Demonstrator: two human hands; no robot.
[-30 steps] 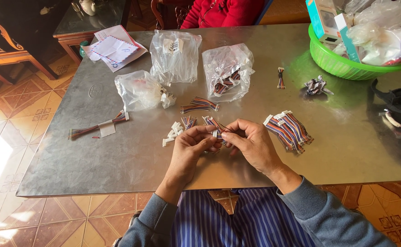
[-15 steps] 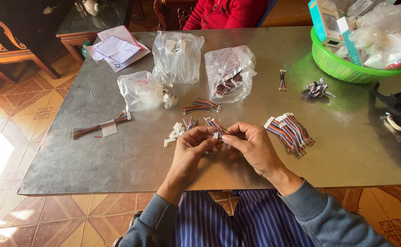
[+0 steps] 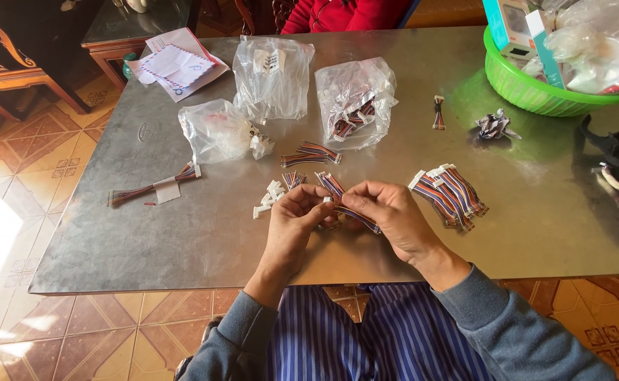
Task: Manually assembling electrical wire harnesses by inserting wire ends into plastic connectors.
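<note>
Little has shifted since the earlier frames: both hands stay together over the grey metal table [image 3: 147,240] near edge. Left hand [image 3: 297,215] and right hand [image 3: 387,212] pinch a short multicoloured ribbon cable [image 3: 343,201] between fingertips; its connector end is hidden. Three clear plastic bags [image 3: 273,74] lie beyond, one white-labelled. Green plastic basket [image 3: 528,88] is cut off at top right.

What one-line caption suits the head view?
Both hands, left hand and right hand, pinch a striped ribbon cable over a metal table.
</note>
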